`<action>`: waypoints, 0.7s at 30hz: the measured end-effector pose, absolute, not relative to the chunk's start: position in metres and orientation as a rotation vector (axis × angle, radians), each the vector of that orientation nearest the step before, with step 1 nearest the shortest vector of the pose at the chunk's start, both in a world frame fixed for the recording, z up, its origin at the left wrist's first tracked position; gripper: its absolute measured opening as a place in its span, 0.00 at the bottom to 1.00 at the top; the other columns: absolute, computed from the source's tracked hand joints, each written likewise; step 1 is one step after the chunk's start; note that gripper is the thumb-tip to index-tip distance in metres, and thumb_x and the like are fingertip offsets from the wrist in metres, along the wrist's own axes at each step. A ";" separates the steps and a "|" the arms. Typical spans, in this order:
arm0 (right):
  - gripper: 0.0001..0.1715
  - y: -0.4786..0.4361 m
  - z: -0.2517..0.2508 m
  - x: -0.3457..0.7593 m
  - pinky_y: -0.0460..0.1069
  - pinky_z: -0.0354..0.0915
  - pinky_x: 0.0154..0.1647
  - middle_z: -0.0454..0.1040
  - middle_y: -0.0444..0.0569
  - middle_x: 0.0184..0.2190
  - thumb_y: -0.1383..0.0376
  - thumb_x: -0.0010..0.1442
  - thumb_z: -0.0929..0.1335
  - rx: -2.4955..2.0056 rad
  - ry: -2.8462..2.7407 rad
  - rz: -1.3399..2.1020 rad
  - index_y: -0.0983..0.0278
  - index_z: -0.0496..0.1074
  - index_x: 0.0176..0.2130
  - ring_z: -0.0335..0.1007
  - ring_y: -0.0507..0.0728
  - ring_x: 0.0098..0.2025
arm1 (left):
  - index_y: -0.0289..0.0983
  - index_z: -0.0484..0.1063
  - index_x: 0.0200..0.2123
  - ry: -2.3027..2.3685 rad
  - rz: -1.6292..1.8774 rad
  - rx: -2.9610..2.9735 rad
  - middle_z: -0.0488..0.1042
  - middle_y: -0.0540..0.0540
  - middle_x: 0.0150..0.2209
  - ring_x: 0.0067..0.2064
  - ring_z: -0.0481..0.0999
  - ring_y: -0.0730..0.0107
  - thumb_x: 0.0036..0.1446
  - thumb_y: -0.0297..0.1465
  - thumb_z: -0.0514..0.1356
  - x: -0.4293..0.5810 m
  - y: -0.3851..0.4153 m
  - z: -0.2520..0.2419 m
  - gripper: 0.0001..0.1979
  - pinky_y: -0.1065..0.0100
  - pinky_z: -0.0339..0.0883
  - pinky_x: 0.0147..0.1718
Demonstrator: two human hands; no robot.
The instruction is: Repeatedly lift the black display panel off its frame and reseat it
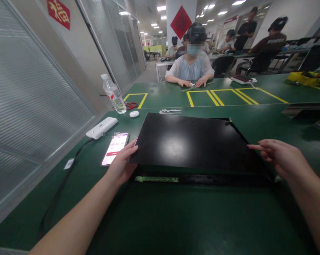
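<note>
Black sheet (197, 143) in left hand (123, 163), 福 sign (58, 13)

Both forearms (83, 209) bare, spread apart, reaching forward. Left hand (120, 166): gripping, thumb uppermost, fingers partly hidden beneath. Right hand (284, 157): well apart from left hand, one finger stretched toward it, others curled.

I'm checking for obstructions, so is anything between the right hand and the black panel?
Nothing visible: the right hand has a fingertip at the right edge of the black panel, though whether it touches that or the black frame beneath is unclear. The left hand holds the panel's left side.
</note>
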State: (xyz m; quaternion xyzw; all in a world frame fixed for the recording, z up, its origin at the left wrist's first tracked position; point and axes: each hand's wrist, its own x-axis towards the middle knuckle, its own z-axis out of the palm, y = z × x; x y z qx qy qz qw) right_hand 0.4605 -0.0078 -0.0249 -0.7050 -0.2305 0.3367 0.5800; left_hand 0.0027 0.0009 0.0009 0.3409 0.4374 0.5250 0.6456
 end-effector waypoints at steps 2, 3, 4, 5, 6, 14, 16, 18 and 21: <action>0.10 -0.008 -0.026 0.461 0.40 0.53 0.14 0.79 0.55 0.26 0.70 0.42 0.71 -1.653 -0.545 0.783 0.66 0.71 0.30 0.60 0.48 0.19 | 0.35 0.80 0.55 0.996 1.189 0.767 0.85 0.43 0.46 0.40 0.84 0.60 0.50 0.26 0.69 0.002 0.002 -0.001 0.26 0.71 0.76 0.30; 0.10 -0.008 -0.026 0.461 0.40 0.53 0.14 0.79 0.55 0.26 0.70 0.42 0.71 -1.657 -0.547 0.781 0.66 0.72 0.30 0.60 0.48 0.19 | 0.35 0.79 0.55 0.994 1.186 0.765 0.85 0.43 0.46 0.40 0.84 0.59 0.50 0.26 0.69 0.002 0.002 -0.002 0.26 0.71 0.76 0.31; 0.10 -0.008 -0.026 0.461 0.40 0.53 0.14 0.79 0.55 0.27 0.69 0.41 0.71 -1.660 -0.549 0.782 0.66 0.72 0.30 0.60 0.48 0.19 | 0.36 0.79 0.56 0.992 1.183 0.763 0.85 0.43 0.47 0.41 0.84 0.58 0.50 0.26 0.68 0.001 0.003 -0.003 0.26 0.71 0.76 0.31; 0.11 -0.008 -0.026 0.461 0.40 0.53 0.14 0.79 0.55 0.27 0.69 0.41 0.71 -1.661 -0.551 0.782 0.66 0.72 0.30 0.60 0.48 0.19 | 0.36 0.79 0.56 0.987 1.180 0.764 0.84 0.43 0.47 0.42 0.84 0.58 0.51 0.26 0.68 0.000 0.003 -0.004 0.27 0.70 0.76 0.32; 0.11 -0.008 -0.026 0.462 0.40 0.53 0.14 0.79 0.55 0.26 0.69 0.40 0.71 -1.662 -0.554 0.782 0.65 0.72 0.30 0.60 0.48 0.19 | 0.36 0.79 0.56 0.981 1.176 0.766 0.84 0.43 0.47 0.43 0.84 0.57 0.51 0.26 0.68 0.000 0.004 -0.005 0.27 0.70 0.77 0.33; 0.16 -0.009 -0.025 0.461 0.41 0.53 0.15 0.79 0.55 0.27 0.65 0.36 0.72 -1.701 -0.585 0.756 0.65 0.72 0.30 0.60 0.49 0.20 | 0.36 0.81 0.54 0.983 1.159 0.769 0.85 0.44 0.45 0.39 0.84 0.60 0.52 0.25 0.68 0.000 0.005 -0.008 0.24 0.70 0.77 0.32; 0.16 -0.009 -0.026 0.462 0.42 0.52 0.16 0.79 0.55 0.28 0.63 0.36 0.72 -1.717 -0.610 0.741 0.65 0.72 0.30 0.60 0.49 0.21 | 0.37 0.81 0.55 0.993 1.158 0.760 0.85 0.44 0.45 0.39 0.84 0.60 0.52 0.24 0.67 0.001 0.005 -0.008 0.24 0.69 0.78 0.33; 0.17 -0.010 -0.028 0.463 0.42 0.52 0.17 0.79 0.55 0.29 0.62 0.35 0.72 -1.742 -0.642 0.719 0.65 0.73 0.30 0.60 0.49 0.22 | 0.37 0.80 0.56 1.009 1.156 0.748 0.85 0.43 0.45 0.40 0.84 0.59 0.52 0.24 0.67 0.001 0.005 -0.008 0.25 0.68 0.78 0.34; 0.20 -0.010 -0.029 0.463 0.43 0.53 0.18 0.79 0.54 0.30 0.60 0.34 0.73 -1.800 -0.698 0.686 0.65 0.75 0.31 0.60 0.49 0.23 | 0.36 0.78 0.58 1.021 1.150 0.740 0.85 0.43 0.46 0.42 0.84 0.57 0.53 0.24 0.66 0.000 0.006 -0.010 0.27 0.67 0.79 0.35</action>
